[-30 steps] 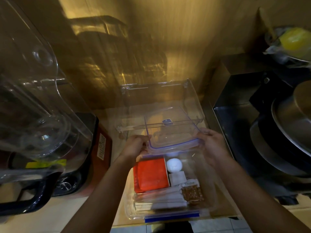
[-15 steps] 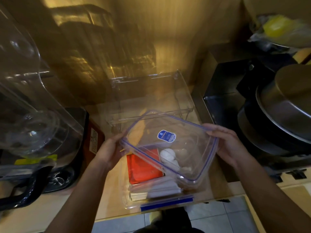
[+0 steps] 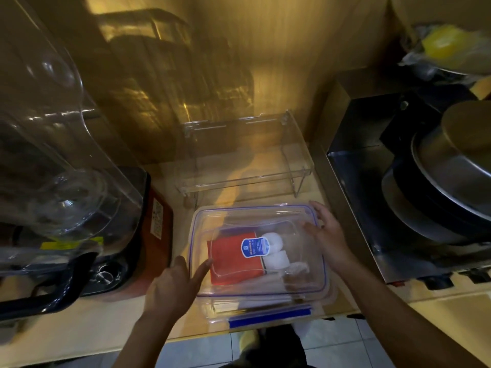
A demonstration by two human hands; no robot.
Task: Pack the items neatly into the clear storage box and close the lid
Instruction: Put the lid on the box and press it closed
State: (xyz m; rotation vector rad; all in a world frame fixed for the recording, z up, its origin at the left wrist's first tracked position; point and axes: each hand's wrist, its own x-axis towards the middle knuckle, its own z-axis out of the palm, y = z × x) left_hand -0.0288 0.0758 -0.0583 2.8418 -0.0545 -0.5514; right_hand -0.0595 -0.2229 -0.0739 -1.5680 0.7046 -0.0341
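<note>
The clear storage box [image 3: 268, 313] sits at the counter's front edge, with a blue strip on its near side. Its clear lid [image 3: 228, 216], rimmed in blue and bearing a blue sticker [image 3: 255, 247], lies flat on top of the box. Through the lid I see a red packet [image 3: 233, 264], white rolls [image 3: 276, 251] and pale flat items below them. My left hand [image 3: 172, 285] rests at the lid's left edge, fingers spread, one fingertip on the lid. My right hand [image 3: 328, 235] presses flat on the lid's right side.
A clear acrylic stand [image 3: 247, 158] is just behind the box. A blender with a clear jug [image 3: 53, 166] and dark base fills the left. A steel stove with stacked pans [image 3: 446, 181] stands on the right. Tiled floor [image 3: 345, 341] shows below the counter edge.
The lid was held tilted above the box by both hands; it now lies flat on the box, and both hands have shifted from gripping its edges to resting on it.
</note>
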